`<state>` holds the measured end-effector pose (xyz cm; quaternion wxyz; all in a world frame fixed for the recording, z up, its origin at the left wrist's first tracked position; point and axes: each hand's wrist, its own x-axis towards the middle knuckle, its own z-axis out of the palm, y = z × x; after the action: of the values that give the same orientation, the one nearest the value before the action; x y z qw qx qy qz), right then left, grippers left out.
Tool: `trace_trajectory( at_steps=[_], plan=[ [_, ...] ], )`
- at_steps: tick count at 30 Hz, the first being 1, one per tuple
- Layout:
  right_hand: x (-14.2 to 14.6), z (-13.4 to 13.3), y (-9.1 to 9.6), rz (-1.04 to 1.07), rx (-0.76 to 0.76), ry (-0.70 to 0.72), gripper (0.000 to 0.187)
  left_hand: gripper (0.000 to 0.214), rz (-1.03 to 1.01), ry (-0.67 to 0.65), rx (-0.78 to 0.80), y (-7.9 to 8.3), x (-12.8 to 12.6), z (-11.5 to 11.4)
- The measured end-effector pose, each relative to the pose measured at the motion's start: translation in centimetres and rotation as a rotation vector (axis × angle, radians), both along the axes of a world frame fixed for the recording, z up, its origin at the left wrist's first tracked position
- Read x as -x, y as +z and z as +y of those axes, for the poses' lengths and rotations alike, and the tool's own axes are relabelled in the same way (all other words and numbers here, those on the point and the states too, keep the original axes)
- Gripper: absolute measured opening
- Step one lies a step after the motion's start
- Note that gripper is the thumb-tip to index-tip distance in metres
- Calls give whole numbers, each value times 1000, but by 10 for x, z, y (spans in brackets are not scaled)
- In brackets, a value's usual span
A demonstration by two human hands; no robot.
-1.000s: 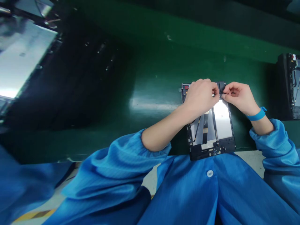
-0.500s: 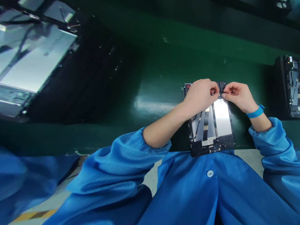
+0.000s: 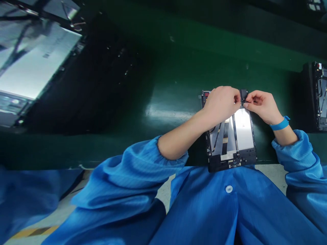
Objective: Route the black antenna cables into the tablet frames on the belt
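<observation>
An opened tablet-like device lies on the green bench at its front edge, its silver plates, dark flat cables and black lower frame exposed. Over its upper part bends my left hand, fingers curled and pinched near the top edge. My right hand comes in from the right, thumb and forefinger pinched at the black piece in the upper right corner. Whatever sits between the fingertips of either hand is too small or hidden to name. My left hand covers much of the device's upper left area.
Another opened device stands at the right edge of the view. At the far left are large, blurred silver device parts beside a black area. The green bench runs across. A blue sleeve shows at lower left.
The view has shifted slightly, so the device and both hands appear a little further right. Both hands keep nearly the same pinched pose at the device's top.
</observation>
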<state>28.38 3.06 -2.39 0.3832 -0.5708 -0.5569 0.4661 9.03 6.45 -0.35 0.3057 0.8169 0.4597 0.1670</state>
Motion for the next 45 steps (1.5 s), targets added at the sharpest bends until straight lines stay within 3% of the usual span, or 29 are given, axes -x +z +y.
trace_trajectory(
  at_steps=[9, 12, 15, 18, 22, 25, 29, 33, 40, 45],
  plan=[
    [7, -1, -1, -108, -57, -30, 17, 17, 19, 6, 34, 3, -4, 0],
    [11, -1, -2, -184, -95, -57, 14, 27, -76, 59, -44, 6, 14, -5],
    [9, -1, -6, -75, -48, -95, 21, 32, -129, 261, -76, 7, 52, -15],
    [0, -3, -10, 69, -39, -188, 25, 22, -70, 443, 136, 1, 87, -27],
    [-5, -10, 1, -37, -223, -274, 19, 22, -100, 364, 548, -9, 97, -44],
    [7, -17, 20, -213, -305, -174, 11, 17, -208, 374, 597, -11, 88, -46],
    [40, -28, 39, -426, -409, 73, 7, 20, -270, 421, 631, -10, 82, -38],
    [68, -31, 34, -535, -515, 263, 12, 24, -305, 364, 622, -9, 80, -28],
    [90, -36, 16, -664, -506, 354, 2, 23, -367, 391, 653, -11, 77, -23],
    [93, -36, 23, -661, -448, 400, 5, 8, -537, 313, 407, 1, 84, -42]
  ],
)
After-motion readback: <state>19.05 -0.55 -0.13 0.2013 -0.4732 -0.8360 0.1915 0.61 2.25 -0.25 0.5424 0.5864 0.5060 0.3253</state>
